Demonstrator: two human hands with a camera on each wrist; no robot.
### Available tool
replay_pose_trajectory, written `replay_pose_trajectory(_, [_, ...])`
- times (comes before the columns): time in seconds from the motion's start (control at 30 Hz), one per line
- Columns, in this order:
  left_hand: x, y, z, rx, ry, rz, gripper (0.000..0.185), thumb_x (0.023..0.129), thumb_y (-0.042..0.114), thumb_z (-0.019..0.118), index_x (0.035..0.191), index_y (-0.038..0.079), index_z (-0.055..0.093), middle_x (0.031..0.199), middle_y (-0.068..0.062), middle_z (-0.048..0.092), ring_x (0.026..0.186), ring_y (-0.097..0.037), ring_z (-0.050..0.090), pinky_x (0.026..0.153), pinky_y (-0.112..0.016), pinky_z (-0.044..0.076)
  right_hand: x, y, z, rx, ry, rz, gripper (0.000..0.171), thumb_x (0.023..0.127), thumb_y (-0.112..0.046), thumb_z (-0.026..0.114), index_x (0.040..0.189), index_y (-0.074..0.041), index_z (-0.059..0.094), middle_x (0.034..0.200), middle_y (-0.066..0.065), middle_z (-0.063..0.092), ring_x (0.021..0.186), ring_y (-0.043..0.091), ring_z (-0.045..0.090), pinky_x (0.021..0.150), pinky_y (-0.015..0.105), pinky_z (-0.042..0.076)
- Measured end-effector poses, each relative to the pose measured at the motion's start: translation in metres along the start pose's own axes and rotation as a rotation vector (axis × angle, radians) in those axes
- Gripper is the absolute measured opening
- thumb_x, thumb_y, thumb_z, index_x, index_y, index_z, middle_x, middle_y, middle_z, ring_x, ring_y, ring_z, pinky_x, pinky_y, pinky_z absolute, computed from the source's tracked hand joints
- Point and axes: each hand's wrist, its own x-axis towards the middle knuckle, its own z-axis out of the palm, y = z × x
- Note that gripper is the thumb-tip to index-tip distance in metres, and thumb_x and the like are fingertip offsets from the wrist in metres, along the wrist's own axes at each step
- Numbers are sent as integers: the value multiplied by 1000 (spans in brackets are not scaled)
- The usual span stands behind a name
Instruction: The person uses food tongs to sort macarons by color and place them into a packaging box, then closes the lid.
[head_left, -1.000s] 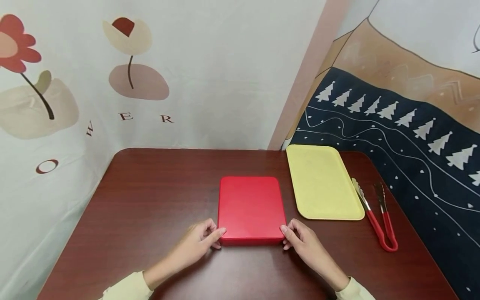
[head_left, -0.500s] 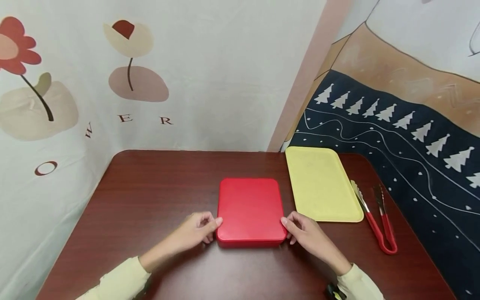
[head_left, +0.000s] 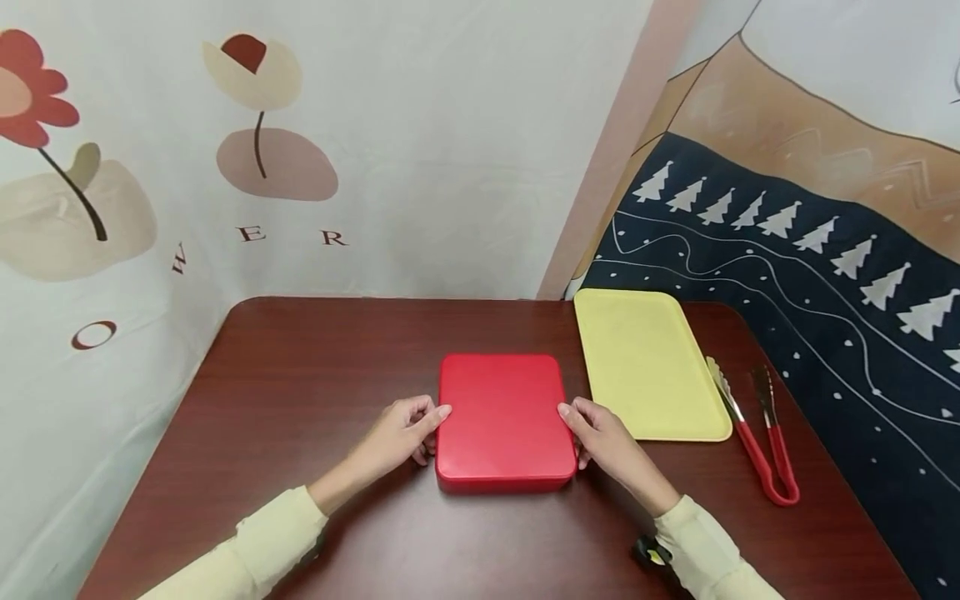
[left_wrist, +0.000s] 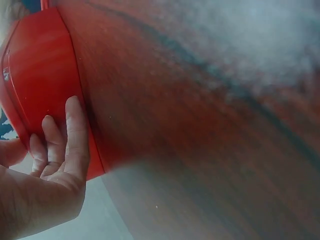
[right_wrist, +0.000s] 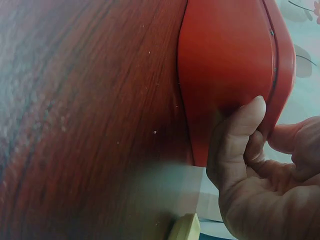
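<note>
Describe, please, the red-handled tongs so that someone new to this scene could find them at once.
Start at the dark wooden table and go to its right edge, beside the navy cloth with white trees. There, just right of the yellow tray, lie the tongs. Unlike the flat trays, they are slim, with two metal arms joined by a red looped handle.

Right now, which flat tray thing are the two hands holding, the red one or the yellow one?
The red tray. The left hand and right hand grip its two sides in the middle of the table. The yellow tray lies untouched to the right, beside the red-handled tongs.
</note>
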Motion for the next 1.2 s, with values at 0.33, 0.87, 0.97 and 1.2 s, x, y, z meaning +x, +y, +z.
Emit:
replay_pose_trajectory(0.33, [18, 1, -10, 56, -49, 9, 35, 112, 26, 65, 87, 1, 63, 74, -17, 68, 67, -29, 67, 60, -38, 61, 13, -6, -15, -96, -40, 67, 40, 115, -35, 57, 89, -5, 57, 72, 10, 62, 58, 20, 60, 52, 31, 55])
replay_pose_trajectory(0.87, [70, 2, -29, 25, -31, -91, 38, 115, 31, 59, 88, 3, 58, 79, -14, 64, 72, -25, 65, 64, -35, 60, 56, -19, -14, -199, 47, 78, 36, 117, -34, 53, 94, -7, 58, 74, 11, 60, 58, 22, 60, 53, 28, 53])
replay_pose_trajectory(0.97, [73, -1, -28, -50, -45, -125, 40, 115, 32, 59, 88, 3, 57, 77, -14, 62, 70, -24, 65, 63, -34, 60, 57, -16, -15, -154, 59, 88, 39, 116, -37, 53, 93, -7, 58, 72, 11, 59, 56, 21, 58, 51, 28, 51])
replay_pose_trajectory(1.2, [78, -5, -33, -155, -85, -161, 40, 114, 30, 61, 87, 2, 56, 76, -11, 59, 65, -21, 65, 61, -32, 59, 60, -11, -13, -94, 80, 93, 43, 115, -41, 55, 89, -7, 57, 68, 9, 57, 52, 19, 55, 49, 28, 48])
